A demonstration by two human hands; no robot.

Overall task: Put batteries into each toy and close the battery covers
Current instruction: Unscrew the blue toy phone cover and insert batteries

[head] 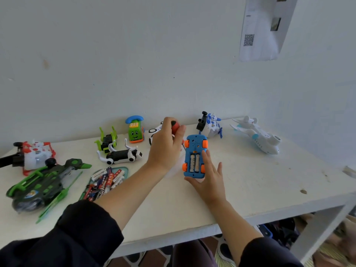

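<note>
Desk, white, carries a blue toy car upside down near its middle, two batteries showing. Right hand, grip released, fingers flat, steadies the car. Left hand, raised, grip clenched round a red-handled screwdriver.

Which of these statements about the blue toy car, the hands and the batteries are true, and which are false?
1. The blue toy car lies upside down with two batteries showing in its open compartment. True.
2. The left hand is empty. False: it grips a screwdriver with a red handle.
3. The right hand rests on the car with straight fingers. True.
4. The spare batteries lie right of the car. False: they lie in a tray to its left.
</note>
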